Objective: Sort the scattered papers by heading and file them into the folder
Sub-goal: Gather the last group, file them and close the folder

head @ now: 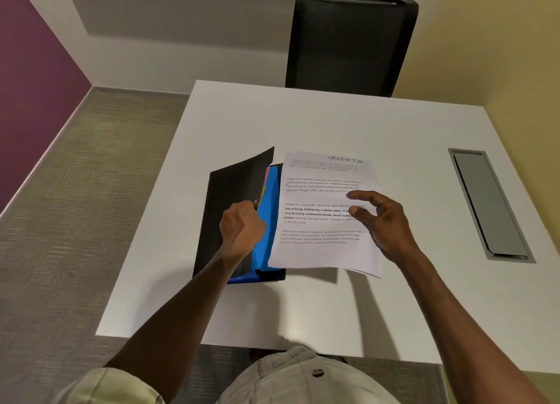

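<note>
A black folder (230,197) lies open on the white table (303,121), its cover raised at the left. Blue dividers (268,218) show inside it. My left hand (242,229) grips the edge of the raised cover, fingers curled. A stack of white printed papers (321,236) with a handwritten heading at the top lies over the folder's right side. Its lower right corner is lifted off the table. My right hand (385,221) hovers over the right edge of the papers with fingers relaxed and spread; whether it touches them I cannot tell.
A black mesh chair (351,39) stands at the table's far edge. A grey cable hatch (488,203) is set into the table at the right. The table's left edge drops to carpet (91,206); a purple wall is at far left.
</note>
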Action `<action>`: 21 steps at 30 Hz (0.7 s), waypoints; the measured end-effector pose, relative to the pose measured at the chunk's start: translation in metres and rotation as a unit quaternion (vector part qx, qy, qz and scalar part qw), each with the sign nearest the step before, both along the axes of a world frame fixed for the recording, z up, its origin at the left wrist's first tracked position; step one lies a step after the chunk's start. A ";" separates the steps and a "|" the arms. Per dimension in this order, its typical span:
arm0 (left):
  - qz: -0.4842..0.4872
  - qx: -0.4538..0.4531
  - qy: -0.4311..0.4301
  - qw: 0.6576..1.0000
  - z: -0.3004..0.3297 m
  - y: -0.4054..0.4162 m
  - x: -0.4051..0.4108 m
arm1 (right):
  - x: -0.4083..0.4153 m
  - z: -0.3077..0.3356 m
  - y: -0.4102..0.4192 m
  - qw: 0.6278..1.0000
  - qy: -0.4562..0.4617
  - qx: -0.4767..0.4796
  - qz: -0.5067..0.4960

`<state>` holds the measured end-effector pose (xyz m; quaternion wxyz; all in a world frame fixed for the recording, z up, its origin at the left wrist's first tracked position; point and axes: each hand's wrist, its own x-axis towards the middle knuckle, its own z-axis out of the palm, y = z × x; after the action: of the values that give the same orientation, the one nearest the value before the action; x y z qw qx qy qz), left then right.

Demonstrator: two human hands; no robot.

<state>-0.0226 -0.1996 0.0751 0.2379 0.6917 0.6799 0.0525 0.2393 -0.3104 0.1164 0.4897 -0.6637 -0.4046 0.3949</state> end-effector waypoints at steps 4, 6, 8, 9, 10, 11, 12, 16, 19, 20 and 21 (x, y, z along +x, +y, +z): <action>0.002 -0.004 0.003 1.000 0.003 0.002 -0.001 | -0.004 0.001 0.003 1.000 -0.008 -0.008 0.016; 0.003 -0.006 0.002 1.000 0.005 0.003 -0.001 | -0.005 0.001 0.006 0.999 -0.023 -0.016 0.026; 0.004 -0.005 0.003 1.000 0.006 0.004 -0.001 | -0.007 0.001 0.008 0.998 -0.041 -0.024 0.036; 0.005 -0.005 0.002 1.000 0.007 0.004 -0.002 | -0.009 0.001 0.009 0.998 -0.045 -0.029 0.040; 0.007 -0.005 0.002 1.000 0.008 0.004 -0.002 | -0.010 0.002 0.009 0.997 -0.044 -0.032 0.046; 0.008 -0.005 0.002 1.000 0.008 0.004 -0.002 | -0.011 0.002 0.010 0.997 -0.043 -0.035 0.051; 0.008 -0.006 0.004 1.000 0.009 0.004 -0.002 | -0.012 0.003 0.011 0.997 -0.042 -0.037 0.054; 0.006 -0.008 0.006 1.000 0.010 0.006 -0.004 | -0.014 0.003 0.014 0.997 -0.041 -0.044 0.052; 0.008 -0.007 0.001 1.000 0.011 0.008 -0.006 | -0.015 0.003 0.016 0.996 -0.047 -0.042 0.059; 0.009 -0.005 -0.001 1.000 0.011 0.009 -0.006 | -0.015 0.003 0.017 0.996 -0.049 -0.041 0.061; 0.010 -0.003 -0.004 1.000 0.011 0.009 -0.007 | -0.016 0.003 0.018 0.996 -0.051 -0.042 0.061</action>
<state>-0.0298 -0.1904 0.0860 0.2425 0.6839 0.6858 0.0553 0.2231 -0.2923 0.1190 0.4150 -0.6767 -0.4520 0.4067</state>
